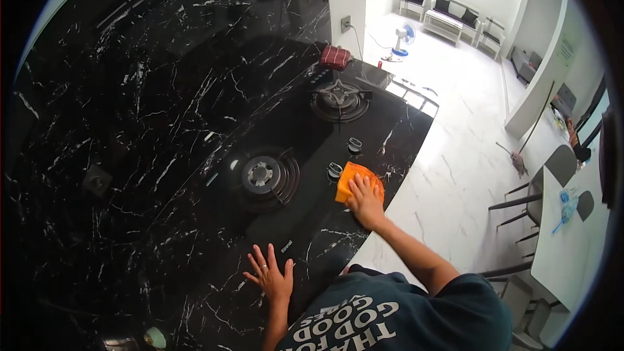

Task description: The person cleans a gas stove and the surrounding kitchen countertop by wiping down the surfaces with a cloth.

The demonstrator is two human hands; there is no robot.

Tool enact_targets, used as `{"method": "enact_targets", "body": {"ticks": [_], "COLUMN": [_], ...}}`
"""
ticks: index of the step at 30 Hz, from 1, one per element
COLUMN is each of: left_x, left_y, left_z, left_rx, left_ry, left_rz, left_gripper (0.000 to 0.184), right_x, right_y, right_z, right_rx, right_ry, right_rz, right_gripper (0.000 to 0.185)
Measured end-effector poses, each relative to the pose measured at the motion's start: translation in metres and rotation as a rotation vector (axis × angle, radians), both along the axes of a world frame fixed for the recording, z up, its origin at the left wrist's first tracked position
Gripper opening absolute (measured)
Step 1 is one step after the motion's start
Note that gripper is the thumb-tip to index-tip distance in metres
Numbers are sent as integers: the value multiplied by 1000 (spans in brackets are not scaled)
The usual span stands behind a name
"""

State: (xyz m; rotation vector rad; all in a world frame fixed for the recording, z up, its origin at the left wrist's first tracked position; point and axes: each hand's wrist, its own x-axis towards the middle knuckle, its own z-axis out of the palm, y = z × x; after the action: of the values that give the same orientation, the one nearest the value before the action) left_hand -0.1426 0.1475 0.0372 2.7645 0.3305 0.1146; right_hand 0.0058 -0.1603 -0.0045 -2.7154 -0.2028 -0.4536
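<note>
My right hand (365,203) presses an orange cloth (351,174) onto the black marbled counter (331,240), close to its front edge. The cloth lies right beside one of two stove knobs (335,170). Flat on the counter, fingers spread and holding nothing, is my left hand (273,279), with a ring on one finger. Above it sits the near gas burner (262,175) of the black glass hob. A farther burner (339,95) carries a star-shaped pan support.
A folded dark red checked cloth (335,57) rests behind the far burner. At the bottom left stands a pale green item (155,337). Beyond the counter are a fan (403,38), a mop (519,162), chairs (564,162) and a white table (552,247).
</note>
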Motion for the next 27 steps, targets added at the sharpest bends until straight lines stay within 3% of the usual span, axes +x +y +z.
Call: {"method": "enact_targets", "body": {"ticks": [2, 11, 15, 20, 22, 27], "left_x": [-1, 7, 25, 54, 62, 80], "left_y": [1, -5, -28, -64, -72, -92], "left_z": [-2, -4, -9, -25, -29, -33], "left_rx": [-2, -4, -119, -5, 38, 181], "left_ry": [8, 3, -122, -158, -118, -25], "left_rz": [7, 61, 222, 476, 543, 770], "left_gripper": [71, 63, 44, 50, 53, 56], "right_x": [3, 111, 178, 284, 313, 341], "right_y": [6, -88, -139, -186, -193, -217], "right_z": [3, 2, 3, 19, 42, 15], "right_rx": [-16, 12, -138, -145, -145, -117], "right_ry": [174, 157, 105, 135, 306, 181], "right_rz": [-43, -189, -151, -98, -97, -23], "right_gripper": [63, 56, 56, 59, 61, 63]}}
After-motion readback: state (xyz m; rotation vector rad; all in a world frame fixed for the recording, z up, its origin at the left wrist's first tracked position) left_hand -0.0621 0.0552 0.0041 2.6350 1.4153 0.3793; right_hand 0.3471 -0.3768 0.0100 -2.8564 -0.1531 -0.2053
